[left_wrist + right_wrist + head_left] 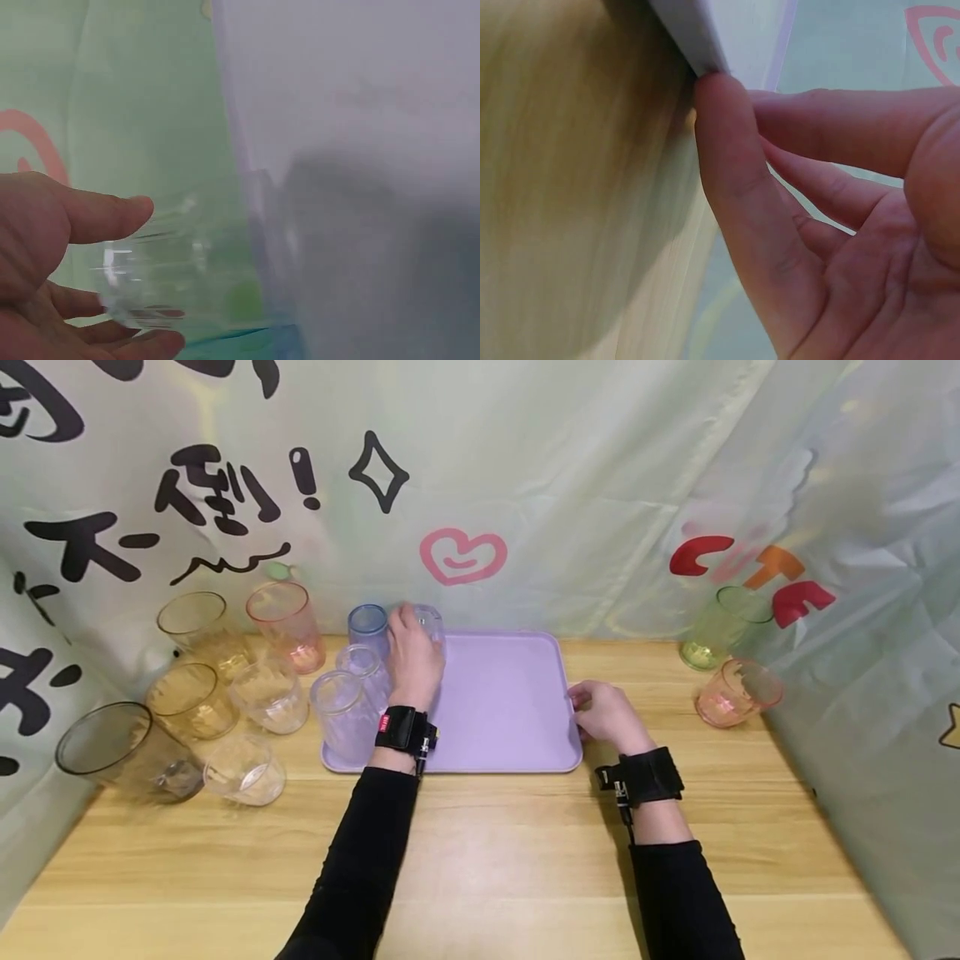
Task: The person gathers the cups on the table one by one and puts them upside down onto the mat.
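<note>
My left hand (415, 658) holds a clear glass (431, 622) by its upturned base, at the back of a lilac tray (510, 702). In the left wrist view, thumb and fingers lie around the base end of this glass (195, 262). Just left of the hand stands a blue glass (367, 628), and nearer to me are two more clear glasses, a small one (362, 662) and a taller one (341, 718). My right hand (609, 717) pinches the tray's right rim between thumb and fingers, as the right wrist view shows up close.
Left of the tray stand amber glasses (191, 706), a pink glass (288, 627), a grey glass (142, 756) and clear tumblers (258, 777). At the right are a green glass (720, 631) and a pink tumbler (735, 697). A printed curtain (585, 485) hangs behind the wooden table (510, 860).
</note>
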Demonstrator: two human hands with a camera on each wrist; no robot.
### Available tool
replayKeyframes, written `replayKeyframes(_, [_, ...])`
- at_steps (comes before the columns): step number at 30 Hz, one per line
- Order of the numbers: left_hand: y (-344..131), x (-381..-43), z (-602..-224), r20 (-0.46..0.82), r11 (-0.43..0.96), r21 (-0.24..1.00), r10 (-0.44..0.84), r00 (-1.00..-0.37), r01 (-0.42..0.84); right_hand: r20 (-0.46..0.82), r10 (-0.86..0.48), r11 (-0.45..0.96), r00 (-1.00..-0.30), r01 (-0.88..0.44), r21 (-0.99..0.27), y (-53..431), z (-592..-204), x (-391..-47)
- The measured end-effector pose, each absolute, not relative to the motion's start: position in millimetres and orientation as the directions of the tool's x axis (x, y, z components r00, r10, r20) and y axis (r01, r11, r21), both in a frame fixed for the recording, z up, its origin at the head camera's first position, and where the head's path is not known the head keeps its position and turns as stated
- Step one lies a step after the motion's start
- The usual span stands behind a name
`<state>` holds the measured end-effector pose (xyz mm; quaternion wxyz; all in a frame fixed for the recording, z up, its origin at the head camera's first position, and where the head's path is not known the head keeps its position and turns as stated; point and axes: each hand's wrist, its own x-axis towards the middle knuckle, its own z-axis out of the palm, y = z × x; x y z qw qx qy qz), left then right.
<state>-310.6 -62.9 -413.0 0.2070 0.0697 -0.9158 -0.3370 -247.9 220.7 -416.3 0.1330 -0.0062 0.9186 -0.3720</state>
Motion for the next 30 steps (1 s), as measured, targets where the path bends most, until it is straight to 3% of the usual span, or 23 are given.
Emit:
replayKeyframes(5, [-50.9,-295.1,-405.1,0.416,0.775,0.626,-0.241,-0.877,0.084,-0.226,-0.125,0.737,-0.966,0.062,-0.674,226.1,-414.4,-246.1])
replayKeyframes(15, [-29.0,-252.8,-396.6,0.532,0.805,0.522,-0.049,-0.845,0.281,-0.076,-0.122,0.753,-0.99,-0.042,-0.657,225.4,-407.2,-245.1])
replayKeyframes(23, [-20.3,-218.2,-390.3,0.442,0.78,0.48,0.181,-0.879,0.402,0.166,-0.001,0.713,-0.986,-0.117,-0.692,224.6,-400.3,-247.4])
replayKeyframes(26, [-14.4,-209.8,-392.0,0.373,0.775,0.442,0.298,-0.879,0.451,0.283,0.086,0.671,-0.955,-0.155,-0.726,227.7,-399.5,-248.2])
replayKeyframes(30, [-7.7,-202.0,-398.3,0.272,0.753,0.36,0.48,-0.834,0.551,0.398,0.216,0.617,-0.892,-0.191,-0.763,233.8,-396.7,-245.8])
